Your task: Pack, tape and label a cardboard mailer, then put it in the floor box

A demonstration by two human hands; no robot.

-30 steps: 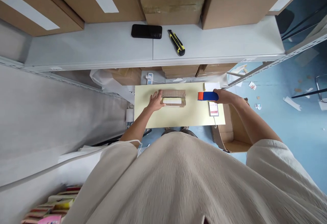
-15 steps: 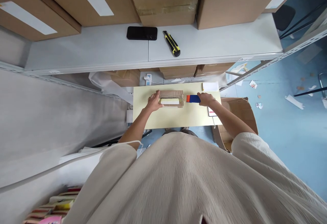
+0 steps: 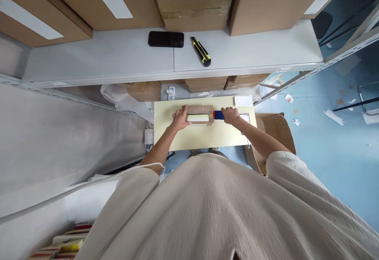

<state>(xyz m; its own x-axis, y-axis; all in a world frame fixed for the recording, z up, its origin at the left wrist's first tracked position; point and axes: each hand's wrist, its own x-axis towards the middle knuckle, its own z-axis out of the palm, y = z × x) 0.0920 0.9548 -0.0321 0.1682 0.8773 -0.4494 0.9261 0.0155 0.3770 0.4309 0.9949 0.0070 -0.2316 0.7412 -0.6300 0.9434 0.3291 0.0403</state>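
Note:
A small brown cardboard box (image 3: 200, 109) with a pale yellow label on top lies on the pale yellow table (image 3: 207, 139). My left hand (image 3: 180, 118) grips its left end, fingers over the far side and thumb at the near side. From the right, my right hand (image 3: 231, 115) holds a flat blue item (image 3: 218, 115) with an orange-red end. That red end touches the box's right end; I cannot tell whether it is inside. What kind of thing the blue item is does not show.
A phone (image 3: 244, 118) with a lit screen and a white pad (image 3: 242, 100) lie on the table's right side. On the shelf above are a black phone (image 3: 166, 39), a yellow-black utility knife (image 3: 201, 51) and large cartons (image 3: 195, 7). An open carton (image 3: 275, 131) stands right of the table.
My right hand has moved left with the blue item, closing the gap to the cardboard box. More of the lit phone shows. My left hand stays on the box.

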